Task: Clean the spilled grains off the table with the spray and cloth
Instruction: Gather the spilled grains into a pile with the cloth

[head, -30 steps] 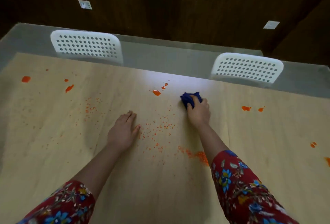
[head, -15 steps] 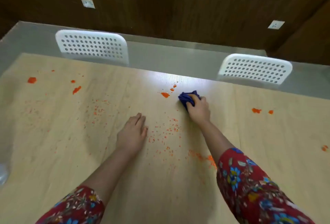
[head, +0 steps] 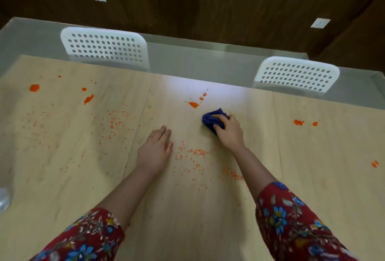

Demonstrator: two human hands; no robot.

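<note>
The right hand (head: 229, 133) has its fingers (head: 221, 117) curled round a bunched blue cloth (head: 209, 120), which is pressed to the counter (head: 208, 219) just on the near side of an orange blob (head: 193, 104), probably to wipe it up. The left hand (head: 155, 150) lies flat with straight fingers, seemingly bracing the reach. The scattered grains (head: 191, 154) lie between the two hands.

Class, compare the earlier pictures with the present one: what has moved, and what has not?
The right hand, keeping its grip on the blue cloth, slid it leftward, nearer the orange splash. Nothing was picked up or released. The left hand stayed flat on the table; the scattered grains remain.
</note>
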